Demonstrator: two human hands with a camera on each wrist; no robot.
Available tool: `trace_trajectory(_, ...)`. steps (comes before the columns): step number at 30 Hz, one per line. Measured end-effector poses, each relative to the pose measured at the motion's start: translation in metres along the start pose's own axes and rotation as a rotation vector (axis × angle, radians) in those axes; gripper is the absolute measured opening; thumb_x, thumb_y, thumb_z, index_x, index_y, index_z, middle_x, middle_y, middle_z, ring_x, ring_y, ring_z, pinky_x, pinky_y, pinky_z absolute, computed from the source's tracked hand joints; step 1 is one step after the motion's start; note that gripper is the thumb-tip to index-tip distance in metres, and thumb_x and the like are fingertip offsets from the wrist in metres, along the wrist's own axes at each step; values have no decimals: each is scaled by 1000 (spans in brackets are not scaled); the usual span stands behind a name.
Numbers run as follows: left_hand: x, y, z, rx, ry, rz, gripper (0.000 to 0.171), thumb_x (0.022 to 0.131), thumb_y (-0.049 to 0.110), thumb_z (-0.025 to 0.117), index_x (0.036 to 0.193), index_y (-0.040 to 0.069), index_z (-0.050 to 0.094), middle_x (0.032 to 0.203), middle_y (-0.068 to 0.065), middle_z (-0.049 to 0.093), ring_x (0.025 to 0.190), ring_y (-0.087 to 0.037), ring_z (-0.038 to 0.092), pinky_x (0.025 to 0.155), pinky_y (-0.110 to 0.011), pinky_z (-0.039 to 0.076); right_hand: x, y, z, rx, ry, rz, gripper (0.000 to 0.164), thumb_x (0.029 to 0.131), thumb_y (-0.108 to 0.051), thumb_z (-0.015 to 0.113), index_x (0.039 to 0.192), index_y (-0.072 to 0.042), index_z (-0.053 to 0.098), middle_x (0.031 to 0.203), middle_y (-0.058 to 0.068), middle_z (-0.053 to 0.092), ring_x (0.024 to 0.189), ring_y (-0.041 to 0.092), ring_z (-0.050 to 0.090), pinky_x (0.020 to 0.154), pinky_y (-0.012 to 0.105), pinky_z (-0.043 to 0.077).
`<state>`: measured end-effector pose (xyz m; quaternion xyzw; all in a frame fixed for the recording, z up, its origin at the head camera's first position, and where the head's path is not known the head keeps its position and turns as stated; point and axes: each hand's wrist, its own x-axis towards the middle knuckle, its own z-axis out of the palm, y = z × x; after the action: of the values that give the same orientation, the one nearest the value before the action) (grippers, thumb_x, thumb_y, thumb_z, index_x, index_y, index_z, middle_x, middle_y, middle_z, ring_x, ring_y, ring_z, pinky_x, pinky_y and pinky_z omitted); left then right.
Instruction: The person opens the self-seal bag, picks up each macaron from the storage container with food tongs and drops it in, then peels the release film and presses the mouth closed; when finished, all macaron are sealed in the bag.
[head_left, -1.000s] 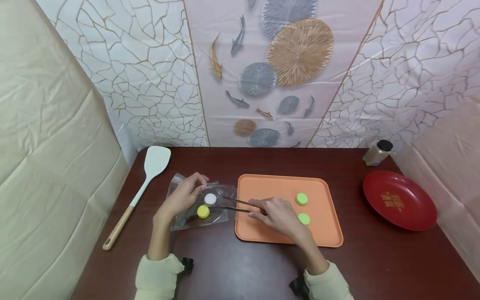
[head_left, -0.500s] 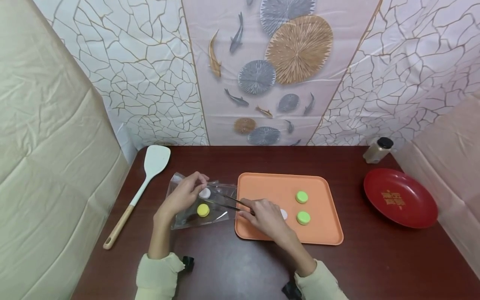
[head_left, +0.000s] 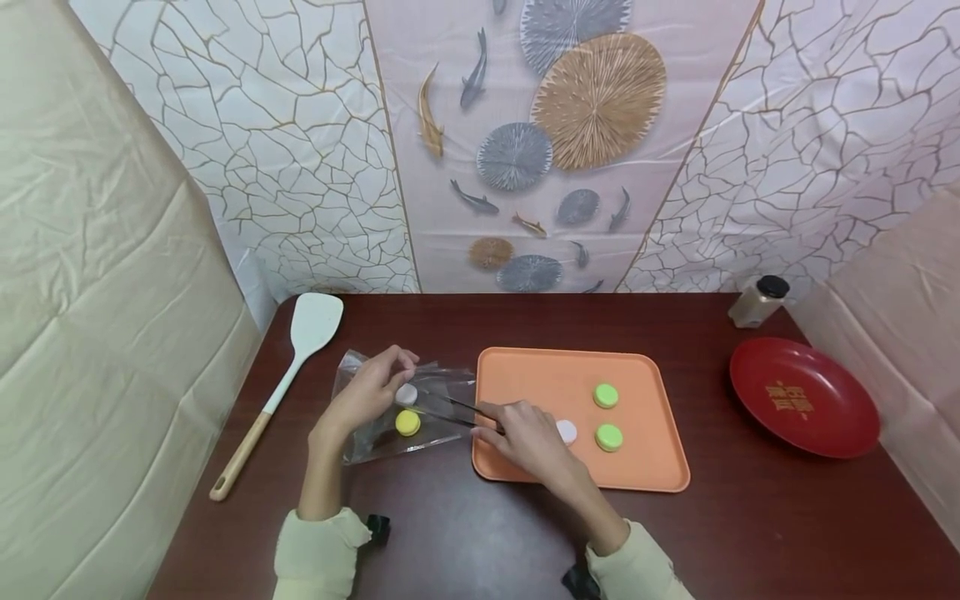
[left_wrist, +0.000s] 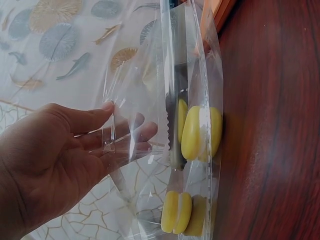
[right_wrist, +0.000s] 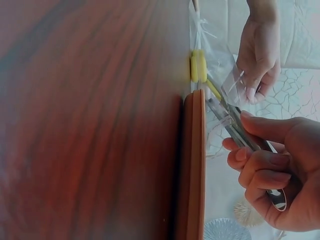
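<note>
My left hand (head_left: 369,390) pinches the upper edge of a clear plastic bag (left_wrist: 131,120) between thumb and fingers, lifting that side. Inside the bag lie a yellow macaron (head_left: 407,422) and a pale macaron (head_left: 406,394). The left wrist view shows a yellow macaron (left_wrist: 202,132) near the bag's mouth and a smaller-looking yellow one (left_wrist: 176,212) deeper in. Metal tongs (right_wrist: 240,131) are gripped in my right hand (head_left: 528,437), thumb along one arm and fingers curled below. Their arms reach into the bag, tips spread around the pale macaron.
An orange tray (head_left: 551,362) right of the bag bears two green macarons (head_left: 605,396) and a pale one (head_left: 566,431), partly behind my right hand. A white spatula (head_left: 300,350) lies at the left. A red plate (head_left: 802,398) and a black-lidded jar (head_left: 759,302) stand at the right.
My right hand has shifted left with the tongs, uncovering the pale macaron on the tray. The pale macaron in the bag has moved left, deeper in. My left hand stays put.
</note>
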<state>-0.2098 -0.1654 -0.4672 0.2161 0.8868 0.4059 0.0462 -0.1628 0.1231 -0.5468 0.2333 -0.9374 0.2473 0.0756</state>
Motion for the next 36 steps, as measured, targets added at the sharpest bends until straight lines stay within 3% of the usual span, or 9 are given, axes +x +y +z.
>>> trace_trajectory(6,1,1,1,-10,-1,2,6,112,2,58,108,0,61,139,-26,70,128,-40,68,96,-48,51,2,11,17,10,-16,9,34,104,-61,69,108,-28,77,63,-15,47,57,4,46,47,28,37)
trace_trajectory(9,1,0,3,-11,-2,4,6,112,2,57,108,1,61,139,-27,69,128,-41,68,99,-50,53,2,12,21,-26,-21,17,39,103,-63,68,116,-28,80,64,-19,49,58,2,48,48,27,39)
trace_trajectory(12,0,1,4,-11,-1,-7,6,112,2,57,108,2,61,139,-26,69,128,-40,68,100,-50,53,2,9,21,-23,-32,19,45,104,-62,69,128,-26,80,63,-17,51,56,4,49,47,27,39)
trace_trajectory(16,-1,1,4,-16,4,-22,5,112,2,58,107,3,61,139,-26,69,127,-40,68,101,-51,53,1,4,11,4,-25,10,44,103,-60,71,125,-23,81,58,-15,43,54,4,43,45,30,33)
trace_trajectory(23,1,2,3,-7,-6,-14,5,112,2,57,109,0,60,139,-26,69,128,-41,68,101,-52,53,-3,-36,-92,90,-172,92,34,103,-34,80,128,-11,79,63,-9,56,61,7,50,55,29,42)
trace_trajectory(28,2,1,2,-4,0,-12,5,112,2,58,108,0,61,138,-25,70,130,-41,68,102,-52,54,-23,-11,-155,94,-295,130,42,101,-35,81,135,-12,77,64,-12,63,58,1,52,58,25,41)
trace_trajectory(31,2,0,2,-7,-4,-5,5,112,1,58,109,-1,60,139,-25,70,130,-41,68,103,-53,54,-41,11,-187,103,-358,223,45,96,-35,87,134,-12,79,75,-11,73,66,5,57,63,27,44)
trace_trajectory(34,2,-1,2,-11,-8,-4,5,112,1,57,109,-1,60,139,-25,69,130,-41,67,104,-53,54,-59,32,-208,109,-414,304,45,92,-30,89,132,-10,80,92,-7,80,76,10,60,66,28,48)
trace_trajectory(36,2,-1,2,-15,-9,-5,5,112,1,58,108,0,60,139,-26,69,130,-41,67,104,-54,54,-68,43,-217,125,-451,344,47,91,-27,90,132,-7,80,91,-5,80,77,12,58,65,28,47)
